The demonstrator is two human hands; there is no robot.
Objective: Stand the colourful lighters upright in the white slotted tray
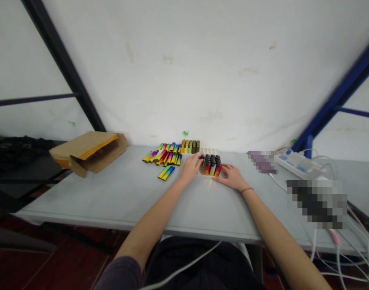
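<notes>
A white tray (215, 151) with small compartments lies on the table. Several upright lighters (212, 166) with black tops and red and yellow bodies fill its right part. At the tray's left side, my left hand (190, 167) pinches a dark red lighter (201, 157), partly hidden by the fingers. My right hand (233, 177) holds the tray's right front corner, thumb at the front and fingers along the side. To the left lies a loose pile of shiny multicoloured lighter-shaped pieces (163, 155). Two or three more such pieces (166, 172) lie nearer to me.
Behind my left hand stands a block of gold and green pieces (190, 146) in rows. An open cardboard box (90, 149) lies at the left. On the right are a purple blurred object (262, 162), a power strip (302, 164), cables and a dark pixelated item (317, 204).
</notes>
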